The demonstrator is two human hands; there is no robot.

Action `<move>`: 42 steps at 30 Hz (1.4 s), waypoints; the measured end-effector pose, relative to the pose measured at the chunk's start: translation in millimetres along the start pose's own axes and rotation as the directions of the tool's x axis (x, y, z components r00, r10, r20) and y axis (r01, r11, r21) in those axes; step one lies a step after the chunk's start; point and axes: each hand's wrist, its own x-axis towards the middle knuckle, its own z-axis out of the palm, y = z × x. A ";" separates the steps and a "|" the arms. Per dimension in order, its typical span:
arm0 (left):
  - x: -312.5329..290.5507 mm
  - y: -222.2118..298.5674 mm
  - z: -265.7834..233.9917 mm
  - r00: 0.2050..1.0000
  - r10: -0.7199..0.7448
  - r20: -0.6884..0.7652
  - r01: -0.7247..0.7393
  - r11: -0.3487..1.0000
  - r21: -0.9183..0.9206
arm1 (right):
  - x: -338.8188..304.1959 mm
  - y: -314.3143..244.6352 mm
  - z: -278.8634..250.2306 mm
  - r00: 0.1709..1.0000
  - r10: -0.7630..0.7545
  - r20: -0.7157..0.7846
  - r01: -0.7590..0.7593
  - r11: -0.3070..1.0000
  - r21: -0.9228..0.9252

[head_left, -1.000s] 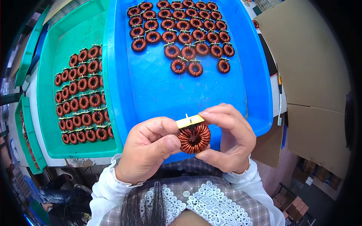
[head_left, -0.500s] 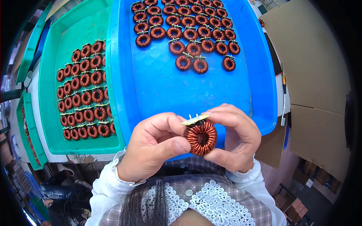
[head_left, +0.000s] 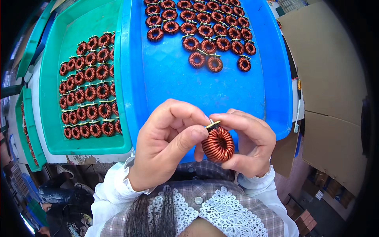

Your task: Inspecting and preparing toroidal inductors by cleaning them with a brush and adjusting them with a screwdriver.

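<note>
A toroidal coil (head_left: pixel 218 145) of copper-coloured wire, with a small yellowish board and pins on top, is held up in front of my chest. My right hand (head_left: pixel 252 142) grips it, index finger on the board's edge and thumb under the ring. The thumb and index finger of my left hand (head_left: pixel 166 142) close on the board's left end, beside the pins. My left fingertips partly cover the board. Beyond my hands, similar coils (head_left: pixel 205 31) stand in rows in the blue tray (head_left: pixel 177 94).
To the left, a green tray (head_left: pixel 87 146) holds more rows of coils (head_left: pixel 90 93). Another narrow green tray (head_left: pixel 29 134) sits farther left. On the right are cardboard (head_left: pixel 327 71) and a thin brush (head_left: pixel 298 102). A person's dark clothing (head_left: pixel 67 213) shows at the lower left.
The coil has turned and shifted slightly right. My left fingers have moved up from its side to the board. The trays appear a little higher and farther right in view.
</note>
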 end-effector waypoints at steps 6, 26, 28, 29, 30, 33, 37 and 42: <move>-5.3 0.7 2.1 0.999 0.045 0.021 -0.047 0.989 0.137 | -0.8 -3.4 2.8 0.993 0.114 -0.042 -0.107 0.983 0.153; -8.7 6.7 5.1 0.997 -0.076 0.007 0.076 0.986 -0.151 | -6.4 -2.7 3.4 0.968 0.246 -0.056 -0.207 0.903 0.377; -6.4 6.1 -0.8 0.994 -0.053 0.096 0.049 0.998 0.049 | -4.9 3.6 -2.7 0.997 0.082 0.015 -0.083 0.959 0.271; -6.1 5.5 0.5 0.994 -0.054 0.098 0.050 0.998 0.046 | -4.7 0.9 -0.9 0.996 0.084 0.013 -0.084 0.960 0.268; -6.8 4.8 2.0 0.996 -0.057 0.070 0.054 0.998 0.041 | -4.0 -2.8 3.8 0.989 0.141 -0.043 -0.121 0.943 0.310; -7.6 2.9 2.4 0.998 -0.056 0.029 0.054 0.996 0.066 | -4.3 -3.4 6.1 0.973 0.215 -0.088 -0.167 0.911 0.378; -6.1 5.2 1.7 0.991 -0.128 0.029 0.129 0.990 -0.061 | -4.4 -3.0 6.3 0.972 0.214 -0.094 -0.164 0.911 0.378; -5.6 7.9 1.5 0.988 -0.148 0.029 0.151 0.975 -0.161 | -1.8 -2.3 4.0 0.987 0.147 -0.064 -0.122 0.947 0.298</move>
